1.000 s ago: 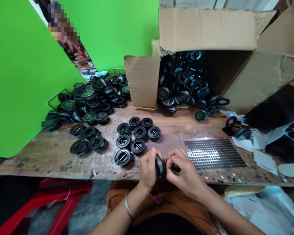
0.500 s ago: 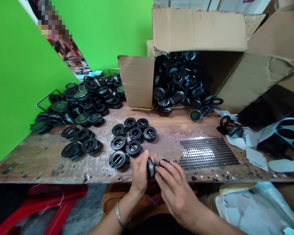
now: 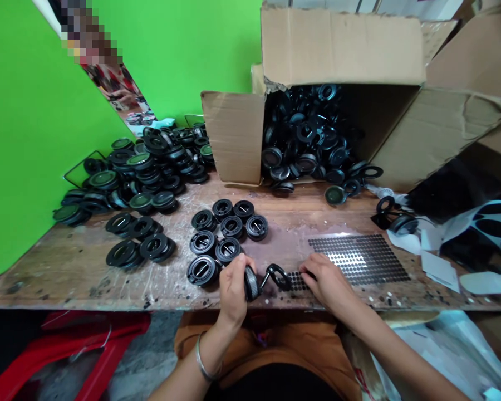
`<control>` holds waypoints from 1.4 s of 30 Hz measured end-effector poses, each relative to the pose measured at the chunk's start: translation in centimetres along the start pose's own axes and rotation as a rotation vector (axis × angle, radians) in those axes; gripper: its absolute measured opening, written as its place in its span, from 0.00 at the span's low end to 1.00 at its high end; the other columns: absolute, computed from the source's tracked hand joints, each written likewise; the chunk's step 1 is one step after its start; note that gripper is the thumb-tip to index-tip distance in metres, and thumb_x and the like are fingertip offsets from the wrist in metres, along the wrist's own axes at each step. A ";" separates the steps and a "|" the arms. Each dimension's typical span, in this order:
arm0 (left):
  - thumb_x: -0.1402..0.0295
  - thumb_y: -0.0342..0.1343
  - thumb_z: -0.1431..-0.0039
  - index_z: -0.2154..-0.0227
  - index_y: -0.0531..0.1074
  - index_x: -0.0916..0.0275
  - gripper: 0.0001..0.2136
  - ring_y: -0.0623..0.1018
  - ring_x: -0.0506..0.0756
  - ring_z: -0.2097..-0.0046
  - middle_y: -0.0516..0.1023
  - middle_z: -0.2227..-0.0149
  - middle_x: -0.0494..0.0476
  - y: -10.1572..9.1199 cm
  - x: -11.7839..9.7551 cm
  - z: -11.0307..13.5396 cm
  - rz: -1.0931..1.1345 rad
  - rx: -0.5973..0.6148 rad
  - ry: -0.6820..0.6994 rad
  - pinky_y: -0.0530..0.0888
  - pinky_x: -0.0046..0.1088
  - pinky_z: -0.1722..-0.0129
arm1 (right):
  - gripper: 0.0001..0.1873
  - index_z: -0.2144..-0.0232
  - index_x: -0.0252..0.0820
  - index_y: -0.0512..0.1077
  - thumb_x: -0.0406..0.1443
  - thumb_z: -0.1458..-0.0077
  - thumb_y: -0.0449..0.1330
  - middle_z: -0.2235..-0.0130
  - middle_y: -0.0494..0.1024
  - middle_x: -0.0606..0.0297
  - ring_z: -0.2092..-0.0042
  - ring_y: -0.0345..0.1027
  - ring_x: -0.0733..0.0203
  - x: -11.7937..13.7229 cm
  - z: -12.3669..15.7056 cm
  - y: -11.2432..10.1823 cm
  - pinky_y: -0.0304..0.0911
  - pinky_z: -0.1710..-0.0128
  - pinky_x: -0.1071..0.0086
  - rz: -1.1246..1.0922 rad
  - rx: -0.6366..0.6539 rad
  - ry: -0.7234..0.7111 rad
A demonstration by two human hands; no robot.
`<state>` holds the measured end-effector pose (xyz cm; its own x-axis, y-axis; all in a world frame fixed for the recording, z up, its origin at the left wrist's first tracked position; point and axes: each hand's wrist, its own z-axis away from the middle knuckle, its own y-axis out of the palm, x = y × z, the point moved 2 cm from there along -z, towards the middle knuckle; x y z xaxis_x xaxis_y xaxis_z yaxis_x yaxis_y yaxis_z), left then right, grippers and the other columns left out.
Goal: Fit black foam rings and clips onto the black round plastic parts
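Note:
My left hand [image 3: 234, 287] grips a black round part with a ridged rim [image 3: 251, 284], held on edge just above the table's front. A black ring on a short arm [image 3: 279, 277] sticks out from this part to the right. My right hand [image 3: 328, 278] rests at the left end of a sheet of small black dots [image 3: 359, 259], its fingertips pinched together on the dots. Whether a dot is between them is hidden. Several similar black round parts [image 3: 227, 250] lie face up in a group just beyond my left hand.
A large heap of black parts [image 3: 150, 167] lies at the back left, with several stacked parts [image 3: 140, 242] before it. An open cardboard box [image 3: 234, 139] spills more parts. White paper scraps [image 3: 438, 271] and a sheet with large black ovals [image 3: 495, 225] are at the right.
My right hand has left the round part and moved right onto the dot sheet, so the hinged ring now shows. My left hand has kept its hold and shifted slightly left.

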<state>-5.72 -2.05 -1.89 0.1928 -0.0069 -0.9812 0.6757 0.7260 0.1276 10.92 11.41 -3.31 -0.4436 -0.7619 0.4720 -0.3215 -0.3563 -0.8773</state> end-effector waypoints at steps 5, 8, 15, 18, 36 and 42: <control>0.52 0.47 0.38 0.79 0.65 0.62 0.21 0.62 0.46 0.82 0.64 0.84 0.48 0.3 0.2 0.0 -0.001 0.018 0.004 0.59 0.21 0.81 | 0.07 0.76 0.40 0.67 0.26 0.49 0.53 0.68 0.70 0.61 0.64 0.62 0.58 0.4 -1.1 0.1 0.59 0.62 0.66 0.068 0.082 -0.024; 0.52 0.47 0.38 0.79 0.65 0.62 0.21 0.62 0.47 0.82 0.64 0.84 0.48 0.5 0.1 0.0 0.001 0.010 0.015 0.59 0.22 0.81 | 0.07 0.75 0.41 0.66 0.25 0.51 0.54 0.68 0.70 0.61 0.64 0.62 0.56 0.5 -1.2 0.4 0.59 0.62 0.65 0.107 0.082 -0.026; 0.57 0.45 0.36 0.81 0.65 0.63 0.21 0.63 0.48 0.78 0.65 0.81 0.50 1.1 -1.6 0.4 -0.135 0.065 0.174 0.60 0.24 0.77 | 0.07 0.72 0.41 0.63 0.25 0.47 0.52 0.66 0.67 0.60 0.60 0.60 0.55 2.4 -0.1 -1.3 0.60 0.59 0.62 -0.008 -0.245 -0.092; 0.59 0.43 0.34 0.81 0.65 0.63 0.20 0.65 0.49 0.75 0.65 0.79 0.50 1.2 -1.6 0.6 -0.226 0.118 0.258 0.61 0.25 0.73 | 0.08 0.71 0.41 0.64 0.25 0.47 0.54 0.62 0.66 0.60 0.55 0.60 0.55 4.2 -0.4 -3.1 0.59 0.54 0.61 -0.189 -0.292 -0.168; 0.56 0.46 0.38 0.81 0.64 0.61 0.20 0.61 0.49 0.77 0.62 0.81 0.49 2.0 -1.8 0.8 -0.142 0.078 0.100 0.60 0.26 0.76 | 0.07 0.65 0.39 0.71 0.26 0.45 0.55 0.55 0.69 0.54 0.48 0.59 0.50 6.2 -0.6 -2.6 0.63 0.49 0.53 -0.118 -0.231 -0.293; 0.55 0.52 0.42 0.80 0.64 0.62 0.18 0.60 0.48 0.78 0.61 0.81 0.47 2.5 -0.7 0.6 0.092 -0.035 -0.120 0.60 0.23 0.78 | 0.17 0.49 0.39 0.67 0.26 0.40 0.51 0.49 0.69 0.49 0.48 0.64 0.51 6.3 2.0 0.0 0.67 0.52 0.58 -0.040 -0.320 -0.258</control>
<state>-3.72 -0.58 -0.83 0.3374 -0.0200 -0.9412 0.6263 0.7512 0.2085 9.82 5.50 -0.55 -0.2145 -0.8758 0.4324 -0.5961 -0.2334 -0.7683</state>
